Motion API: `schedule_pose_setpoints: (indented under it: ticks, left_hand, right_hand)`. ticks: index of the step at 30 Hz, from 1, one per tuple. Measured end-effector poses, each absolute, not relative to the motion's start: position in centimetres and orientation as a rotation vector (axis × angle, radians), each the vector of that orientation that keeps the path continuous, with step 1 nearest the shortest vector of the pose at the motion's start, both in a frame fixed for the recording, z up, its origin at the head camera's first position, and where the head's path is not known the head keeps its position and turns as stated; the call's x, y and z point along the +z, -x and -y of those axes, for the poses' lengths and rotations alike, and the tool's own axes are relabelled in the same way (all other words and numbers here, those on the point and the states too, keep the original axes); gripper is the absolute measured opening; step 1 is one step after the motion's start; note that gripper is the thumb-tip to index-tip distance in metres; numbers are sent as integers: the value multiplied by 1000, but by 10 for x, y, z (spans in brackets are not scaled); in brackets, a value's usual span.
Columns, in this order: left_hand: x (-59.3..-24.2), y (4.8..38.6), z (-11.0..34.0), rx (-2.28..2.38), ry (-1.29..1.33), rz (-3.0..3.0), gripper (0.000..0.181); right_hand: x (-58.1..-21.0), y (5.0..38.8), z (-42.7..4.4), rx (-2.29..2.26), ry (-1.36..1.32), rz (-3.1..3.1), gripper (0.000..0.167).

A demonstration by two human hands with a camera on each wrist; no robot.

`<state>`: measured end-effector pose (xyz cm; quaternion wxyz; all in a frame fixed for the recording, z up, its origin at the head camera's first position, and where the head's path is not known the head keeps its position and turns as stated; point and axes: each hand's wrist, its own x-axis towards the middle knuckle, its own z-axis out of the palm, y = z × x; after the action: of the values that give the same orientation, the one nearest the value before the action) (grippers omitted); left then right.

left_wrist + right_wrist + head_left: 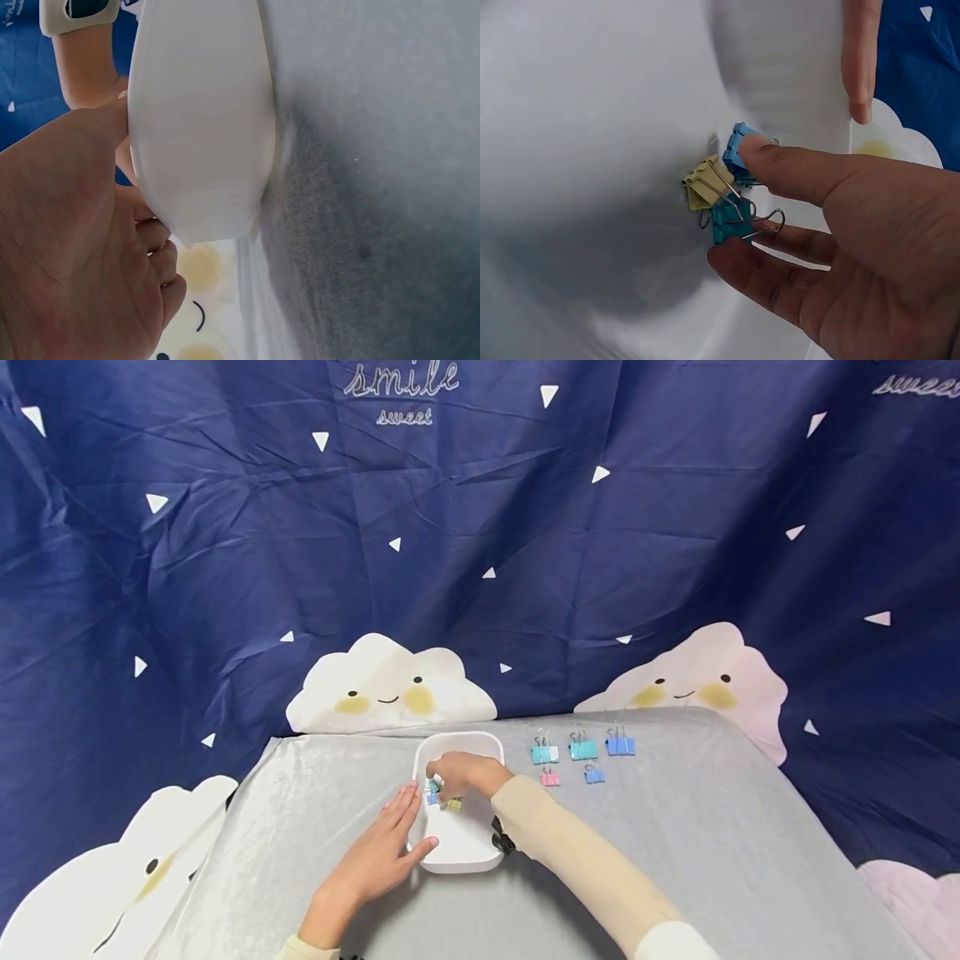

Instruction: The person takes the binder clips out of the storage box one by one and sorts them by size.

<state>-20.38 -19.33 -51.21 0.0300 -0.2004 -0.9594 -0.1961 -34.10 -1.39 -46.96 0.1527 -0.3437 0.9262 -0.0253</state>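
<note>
A white plastic bin (461, 863) stands on the grey cloth. My left hand (375, 856) rests along its left rim, fingers fairly straight and thumb over the near part of the rim. Inside the bin, my right hand (467, 772) is at a small group of binder clips. In the right wrist view, the thumb touches a blue binder clip (736, 150) and a fingertip lies against a teal binder clip (729, 223), the two clips between them. A yellow binder clip (707, 182) leans beside both. The left wrist view shows only the bin's outer wall (202, 120) and that hand.
Right of the bin, a back row holds two teal binder clips (582, 749) and a large blue binder clip (620, 746). In front of them lie a pink binder clip (550, 778) and a small blue binder clip (594, 775). A dark blue curtain (480, 510) hangs behind the table.
</note>
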Motion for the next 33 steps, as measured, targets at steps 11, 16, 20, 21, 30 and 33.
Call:
schedule_pose_setpoints:
  ticks: [11, 16, 20, 21, 30, 33]
  left_hand:
    - [-510, 204, 192, -601, 614, 2959, 86]
    - [-509, 203, 191, -613, 603, 2965, 86]
    - [-509, 202, 192, -612, 608, 2967, 86]
    - [-509, 202, 192, -612, 608, 2966, 86]
    - [-511, 203, 193, -592, 619, 2955, 86]
    - [-512, 203, 194, -592, 621, 2954, 85]
  right_hand:
    - [-466, 337, 20, 66, 988, -2683, 23]
    - [-463, 337, 15, 7, 920, -2689, 22]
    - [-462, 339, 10, -28, 894, -2692, 21]
    - [-463, 340, 9, -35, 895, -2699, 21]
    - [-464, 347, 0, -47, 969, -2850, 23]
    - [-465, 349, -2, -44, 1002, -2876, 29]
